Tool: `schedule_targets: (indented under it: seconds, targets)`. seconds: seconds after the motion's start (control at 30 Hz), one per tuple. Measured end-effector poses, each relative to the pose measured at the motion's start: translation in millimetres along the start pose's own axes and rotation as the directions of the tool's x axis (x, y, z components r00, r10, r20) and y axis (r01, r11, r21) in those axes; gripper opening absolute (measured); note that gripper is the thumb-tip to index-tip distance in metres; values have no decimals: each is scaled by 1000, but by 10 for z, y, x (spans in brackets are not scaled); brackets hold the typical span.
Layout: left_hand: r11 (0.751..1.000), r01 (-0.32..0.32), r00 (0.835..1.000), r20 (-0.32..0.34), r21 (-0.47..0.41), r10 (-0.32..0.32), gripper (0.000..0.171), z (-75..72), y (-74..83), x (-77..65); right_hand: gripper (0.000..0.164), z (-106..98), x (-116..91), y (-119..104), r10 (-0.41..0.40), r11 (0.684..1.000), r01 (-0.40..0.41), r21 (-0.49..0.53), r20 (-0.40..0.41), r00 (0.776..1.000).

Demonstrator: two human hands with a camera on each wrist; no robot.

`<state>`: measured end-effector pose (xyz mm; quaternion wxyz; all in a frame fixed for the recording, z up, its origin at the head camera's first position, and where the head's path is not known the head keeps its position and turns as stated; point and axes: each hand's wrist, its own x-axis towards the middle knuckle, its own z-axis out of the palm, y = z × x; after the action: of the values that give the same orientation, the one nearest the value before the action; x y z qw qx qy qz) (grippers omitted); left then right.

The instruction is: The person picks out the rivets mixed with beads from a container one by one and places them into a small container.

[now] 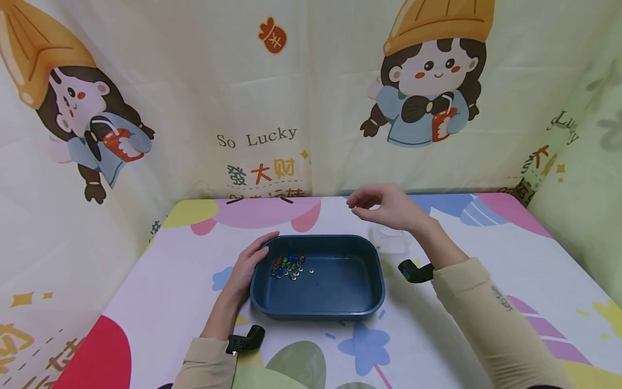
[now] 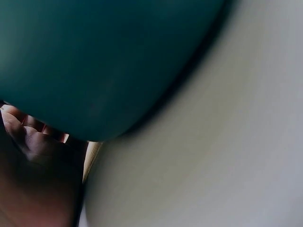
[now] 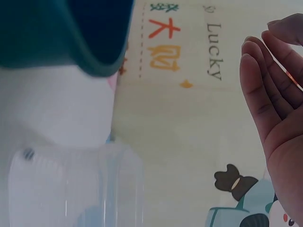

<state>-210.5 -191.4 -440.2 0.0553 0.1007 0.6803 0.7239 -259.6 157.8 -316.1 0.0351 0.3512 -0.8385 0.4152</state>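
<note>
At the bottom of the head view, two beige sleeves point(image 1: 486, 319) reach in, each with a black wrist camera point(image 1: 245, 339) near its cuff. Just left of centre, the left hand point(image 1: 245, 267) grips the left end of a dark blue rectangular tray point(image 1: 330, 286), thumb over the rim and fingers along the outside of the far-left corner. The tray sits at lower centre on a tablecloth point(image 1: 165, 319) with colourful printed shapes. Inside it, a cluster of small red, blue, green and clear beads point(image 1: 294, 259) lies toward the upper left, one clear bead slightly apart at right.

Above and right of the tray's far-right corner, the right hand point(image 1: 391, 205) hangs in the air, fingers bent toward the thumb with the tips very close; I cannot tell whether anything small sits between them. Below it, right beside the tray, stands a transparent plastic container point(image 1: 391, 244). Behind the table hangs a cream backdrop point(image 1: 335, 97), printed with lettering and cartoon girls in yellow hats.
</note>
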Motion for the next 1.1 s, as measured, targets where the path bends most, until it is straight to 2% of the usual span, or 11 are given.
schedule_targets:
  seconds: [0.53, 0.8, 1.1]
  targets:
    - [1000, 6, 1000, -7, -7, -7, 45, 12, -2, -5, 20, 284, 255, -162, -85, 990, 82, 116, 16, 996]
    - [1000, 2, 1000, -5, -7, -2, 44, 10, -6, -3, 18, 493, 324, -121, -73, 985, 66, 157, 41, 996]
    - [1000, 1, 1000, 3, -22, -1, 45, 4, -6, -2, 16, 654, 354, -108, -105, 975, 83, 205, 101, 989]
